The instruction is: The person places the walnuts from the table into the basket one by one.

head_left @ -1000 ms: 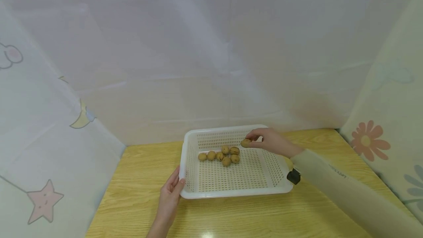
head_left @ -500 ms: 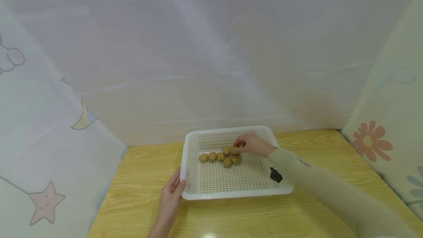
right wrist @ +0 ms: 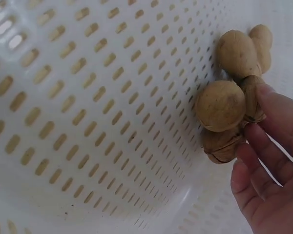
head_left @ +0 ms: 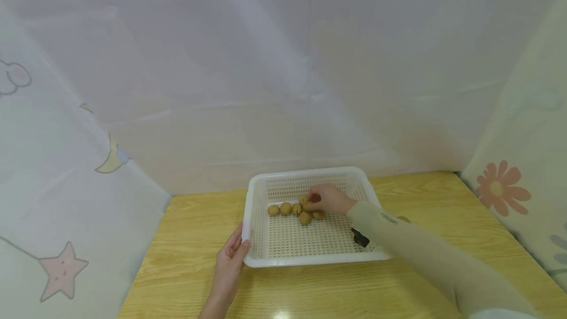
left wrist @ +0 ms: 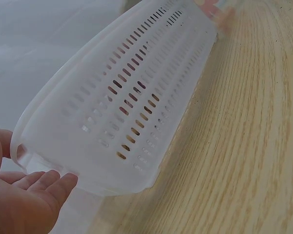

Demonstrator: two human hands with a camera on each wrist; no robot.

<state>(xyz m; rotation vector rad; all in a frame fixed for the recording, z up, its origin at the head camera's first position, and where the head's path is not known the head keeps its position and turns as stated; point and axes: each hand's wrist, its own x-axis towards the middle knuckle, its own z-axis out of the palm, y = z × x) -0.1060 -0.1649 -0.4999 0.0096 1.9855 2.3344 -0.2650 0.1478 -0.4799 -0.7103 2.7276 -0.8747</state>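
A white plastic basket (head_left: pixel 310 261) with slotted walls stands on the wooden table. My left hand (head_left: pixel 229 262) grips its left rim, the thumb over the edge and the fingers under the lip, as the left wrist view shows. Inside, several brown walnuts (head_left: pixel 285 208) lie grouped toward the back and left of the basket floor. My right hand (head_left: pixel 330 198) reaches in over the right wall and pinches a walnut (right wrist: pixel 253 100) between thumb and fingers. That walnut touches or nearly touches others, among them a round walnut (right wrist: pixel 220 106); the fingers partly cover it.
A small brown roundish thing (head_left: pixel 404 219) lies right of the basket, mostly hidden by the sleeve (head_left: pixel 412 240). A dark object (head_left: pixel 360 237) hangs at the right wrist. Behind the table (head_left: pixel 186 240) hangs a pale sheet (head_left: pixel 283 63); printed cloths flank both sides.
My right hand has moved left and down with its walnut, from above the basket's right part to the grouped walnuts. The left hand has stayed on the rim.
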